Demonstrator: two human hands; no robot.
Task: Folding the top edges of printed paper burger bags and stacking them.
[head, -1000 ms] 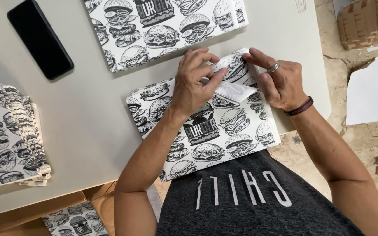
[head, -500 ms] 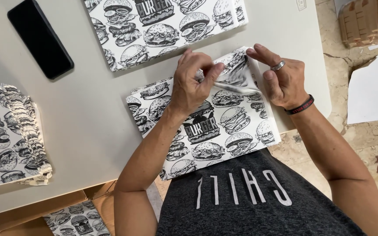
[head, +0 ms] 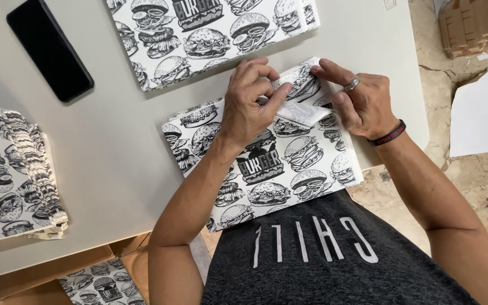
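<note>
A flat paper bag printed with black-and-white burger drawings [head: 289,169] lies on the white table [head: 120,152] in front of me, its near edge over the table's rim. My left hand [head: 249,104] pinches the folded top corner of the bag, where a white flap [head: 303,113] shows. My right hand [head: 360,101], with a ring and a dark wristband, presses the same corner from the right with thumb and fingertips. Both hands hold the fold at the bag's far right end.
A second burger-print sheet [head: 210,34] lies at the far edge. A black phone [head: 49,48] rests at the upper left. A stack of folded printed bags [head: 12,175] sits at the left. A cardboard box with more bags [head: 86,279] stands below the table; brown cardboard [head: 475,25] lies on the floor.
The white flap at the bag's corner was folded nearly flat half a second ago and now shows wider again. My fingers have shifted slightly along the fold. The bag itself has not moved.
</note>
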